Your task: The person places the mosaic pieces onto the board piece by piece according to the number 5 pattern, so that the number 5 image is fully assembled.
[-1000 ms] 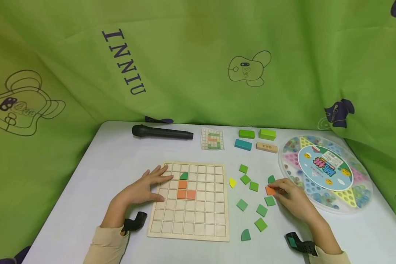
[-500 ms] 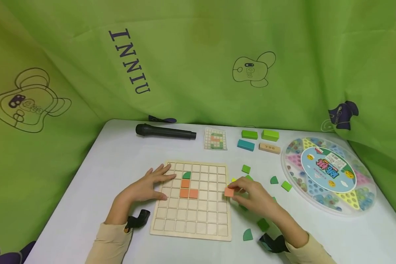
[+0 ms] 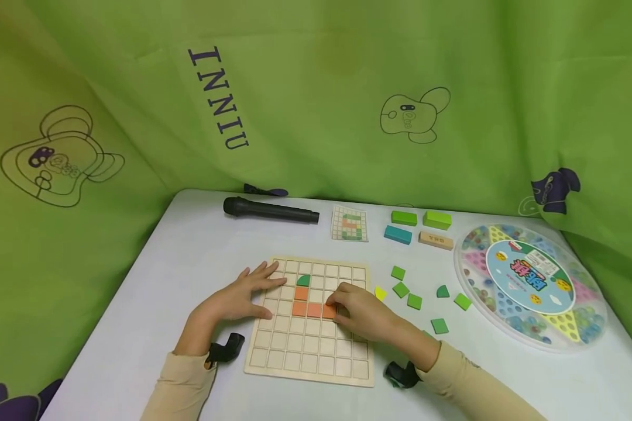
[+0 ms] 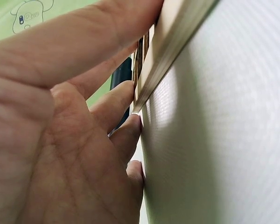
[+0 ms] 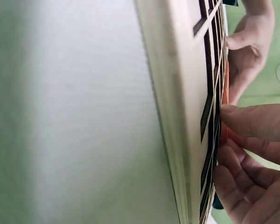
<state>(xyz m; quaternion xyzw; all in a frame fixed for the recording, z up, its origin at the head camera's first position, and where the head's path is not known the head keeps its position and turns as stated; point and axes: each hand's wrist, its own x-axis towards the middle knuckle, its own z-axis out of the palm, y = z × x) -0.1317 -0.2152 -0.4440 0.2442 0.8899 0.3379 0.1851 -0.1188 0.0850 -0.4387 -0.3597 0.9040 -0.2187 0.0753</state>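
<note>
A wooden grid board lies on the white table. It holds three orange square tiles in an L and a green quarter-round tile. My left hand rests flat on the board's left edge, fingers spread; the left wrist view shows its palm against the board edge. My right hand is over the board's middle and pinches a fourth orange tile, set right of the orange row. The right wrist view shows its fingers at the board.
Loose green tiles and a yellow piece lie right of the board. Behind are a black microphone, a pattern card and coloured blocks. A round marble game tray fills the right. Green cloth hangs all round.
My right hand carried the orange tile left from the loose pile, across the board's right edge, down beside the orange row. A green tile now lies nearer the tray. The left hand stayed.
</note>
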